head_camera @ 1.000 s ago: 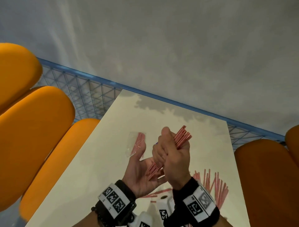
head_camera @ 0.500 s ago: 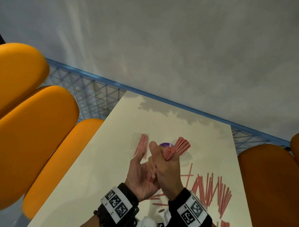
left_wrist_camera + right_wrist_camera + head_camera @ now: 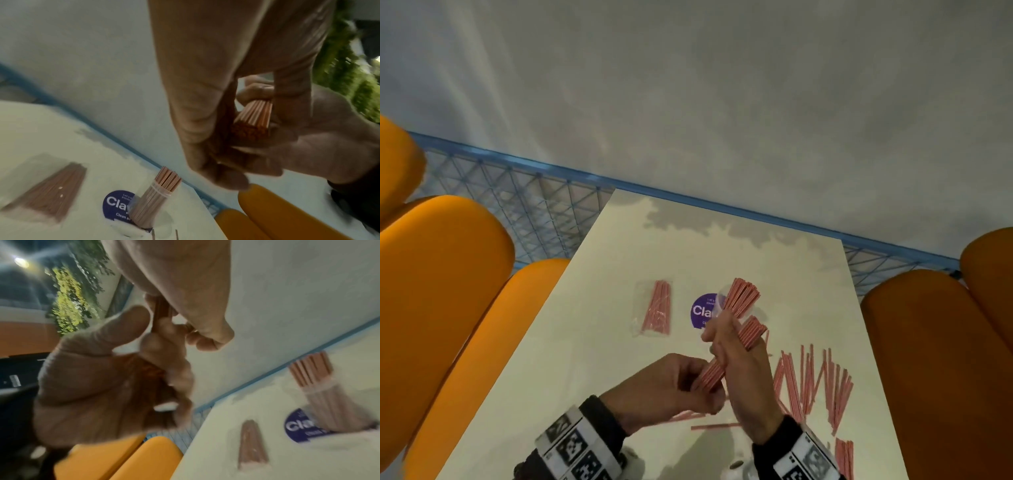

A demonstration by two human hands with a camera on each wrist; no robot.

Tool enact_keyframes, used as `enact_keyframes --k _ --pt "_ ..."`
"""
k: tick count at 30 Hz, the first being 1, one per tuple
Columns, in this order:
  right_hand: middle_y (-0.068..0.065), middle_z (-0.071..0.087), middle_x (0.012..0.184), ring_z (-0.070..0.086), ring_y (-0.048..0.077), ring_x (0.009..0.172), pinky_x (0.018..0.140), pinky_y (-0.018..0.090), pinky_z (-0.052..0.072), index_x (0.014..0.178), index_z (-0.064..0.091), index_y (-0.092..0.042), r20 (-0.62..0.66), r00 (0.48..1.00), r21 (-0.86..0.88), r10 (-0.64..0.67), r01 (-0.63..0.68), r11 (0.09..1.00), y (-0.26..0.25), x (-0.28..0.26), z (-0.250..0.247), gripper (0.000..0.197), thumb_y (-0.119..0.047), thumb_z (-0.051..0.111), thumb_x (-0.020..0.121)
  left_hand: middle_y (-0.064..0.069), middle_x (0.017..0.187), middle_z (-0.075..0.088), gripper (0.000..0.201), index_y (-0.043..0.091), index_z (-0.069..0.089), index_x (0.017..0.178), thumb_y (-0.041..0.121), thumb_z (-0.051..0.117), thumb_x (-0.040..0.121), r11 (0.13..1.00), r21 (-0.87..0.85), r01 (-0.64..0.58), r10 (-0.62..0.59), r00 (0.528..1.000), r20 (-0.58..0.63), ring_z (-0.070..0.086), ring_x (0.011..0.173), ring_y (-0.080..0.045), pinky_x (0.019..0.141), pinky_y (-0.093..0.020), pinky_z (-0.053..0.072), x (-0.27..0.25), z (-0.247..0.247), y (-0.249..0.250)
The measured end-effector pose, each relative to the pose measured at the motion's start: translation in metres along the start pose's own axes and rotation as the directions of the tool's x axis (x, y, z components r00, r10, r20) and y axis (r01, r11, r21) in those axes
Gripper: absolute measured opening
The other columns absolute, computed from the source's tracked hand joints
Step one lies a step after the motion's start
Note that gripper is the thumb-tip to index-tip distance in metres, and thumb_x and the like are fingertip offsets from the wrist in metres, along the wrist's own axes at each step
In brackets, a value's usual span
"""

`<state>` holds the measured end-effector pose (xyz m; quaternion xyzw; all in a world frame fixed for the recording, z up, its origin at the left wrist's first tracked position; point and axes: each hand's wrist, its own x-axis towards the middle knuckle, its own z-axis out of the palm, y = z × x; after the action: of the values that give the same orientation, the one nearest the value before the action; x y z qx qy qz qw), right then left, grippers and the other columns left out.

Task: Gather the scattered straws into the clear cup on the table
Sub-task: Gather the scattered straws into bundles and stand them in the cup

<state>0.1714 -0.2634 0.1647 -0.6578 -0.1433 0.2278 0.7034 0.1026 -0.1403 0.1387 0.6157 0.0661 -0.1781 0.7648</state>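
Grasping one straw bundle [image 3: 726, 356], both grips, right hand [image 3: 743, 370] above left hand [image 3: 671, 387], wrap it.

We see our left hand [image 3: 216, 100] up close, fingers and thumb curled around the near end of a bundle of red straws [image 3: 252, 121], with our right hand [image 3: 320, 129] gripping the same bundle from the other side. Below, on the pale table [image 3: 37, 129], a clear cup [image 3: 144, 216] holds upright straws beside a round purple sticker [image 3: 115, 204]. Further left lies a clear packet of straws [image 3: 51, 191]. Orange seats [image 3: 277, 216] show at lower right.
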Motion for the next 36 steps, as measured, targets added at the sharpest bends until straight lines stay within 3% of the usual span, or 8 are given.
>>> enact_keyframes --k 4,7,12,16,20,28,31,36 --pt "0.005 0.042 0.059 0.043 0.015 0.059 0.065 0.024 0.040 0.065 0.047 -0.004 0.072 0.988 -0.163 0.137 -0.124 0.979 0.021 -0.005 -0.010 0.053 -0.049 0.052 0.091 0.010 0.048 0.049 0.026 0.021 0.054 0.056 0.013 0.062 0.079 0.917 0.388 0.091 -0.047 0.991 -0.123 0.045 0.046 -0.007 0.053 -0.024 0.039 0.016 0.015 0.001" --pt "-0.009 0.051 0.059 0.046 0.004 0.057 0.058 0.017 0.040 0.071 0.054 -0.015 -0.080 0.994 -0.339 0.072 -0.095 0.936 0.027 0.005 -0.032 0.036 -0.046 0.062 0.088 0.004 0.046 0.043 0.037 0.017 0.043 0.051 0.035 0.055 0.081 0.672 0.698 0.249 0.024 0.934 -0.357 0.041 0.044 -0.012 0.049 -0.026 0.032 0.029 0.018 -0.012" --pt "-0.010 0.048 0.051 0.049 0.000 0.055 0.055 0.012 0.039 0.059 0.038 -0.029 -0.069 0.996 -0.682 -0.062 -0.002 0.732 0.029 0.020 -0.049 0.042 -0.045 0.048 0.096 0.004 0.060 0.045 0.031 0.023 0.042 0.060 0.040 0.046 0.085 0.421 0.837 0.348 0.054 0.912 -0.407 0.047 0.059 -0.018 0.054 -0.031 0.041 0.056 0.024 -0.019" --pt "-0.006 0.036 0.046 0.045 0.006 0.047 0.048 0.017 0.035 0.058 0.032 -0.028 -0.071 0.997 -0.784 -0.025 -0.040 0.620 0.027 0.041 -0.063 0.046 -0.047 0.046 0.098 0.005 0.056 0.042 0.033 0.021 0.042 0.059 0.037 0.043 0.087 0.402 0.853 0.333 0.095 0.911 -0.401 0.039 0.053 -0.014 0.053 -0.029 0.032 0.085 0.025 -0.019" --pt "-0.007 0.035 0.046 0.040 0.007 0.042 0.043 0.016 0.032 0.059 0.034 -0.023 -0.029 0.998 -0.825 -0.061 0.010 0.565 0.025 0.075 -0.086 0.045 -0.039 0.052 0.098 0.008 0.077 0.060 0.026 0.026 0.055 0.084 0.052 0.054 0.086 0.476 0.848 0.234 0.125 0.936 -0.328 0.057 0.068 -0.014 0.066 -0.034 0.052 0.120 0.010 -0.014" --pt "-0.001 0.051 0.059 0.051 0.027 0.055 0.048 0.029 0.028 0.083 0.043 -0.015 0.029 0.994 -0.991 -0.105 0.042 0.129 0.053 0.178 -0.120 0.033 -0.040 0.036 0.102 -0.001 0.159 0.014 0.140 0.023 0.003 0.151 0.076 0.076 0.043 0.417 0.841 0.346 0.047 0.915 -0.400 0.010 0.147 -0.023 0.117 -0.056 0.013 0.224 -0.043 -0.028" --pt "0.004 0.067 0.080 0.066 0.032 0.074 0.056 0.032 0.038 0.102 0.052 -0.014 0.159 0.987 -0.983 -0.011 0.157 -0.091 0.076 0.183 -0.114 0.024 -0.033 0.036 0.103 0.001 0.154 0.024 0.132 0.020 0.012 0.148 0.073 0.077 0.046 0.454 0.835 0.311 0.058 0.925 -0.376 0.020 0.143 -0.022 0.116 -0.050 0.020 0.247 -0.041 -0.046" --pt "0.006 0.061 0.080 0.061 0.027 0.069 0.051 0.034 0.043 0.094 0.055 -0.011 0.212 0.974 -0.974 -0.079 0.204 -0.098 0.089 0.189 -0.118 0.026 -0.033 0.043 0.100 0.003 0.124 0.045 0.093 0.026 0.034 0.133 0.058 0.077 0.058 0.527 0.812 0.252 0.153 0.912 -0.382 0.052 0.111 -0.022 0.093 -0.046 0.047 0.251 -0.039 -0.053"
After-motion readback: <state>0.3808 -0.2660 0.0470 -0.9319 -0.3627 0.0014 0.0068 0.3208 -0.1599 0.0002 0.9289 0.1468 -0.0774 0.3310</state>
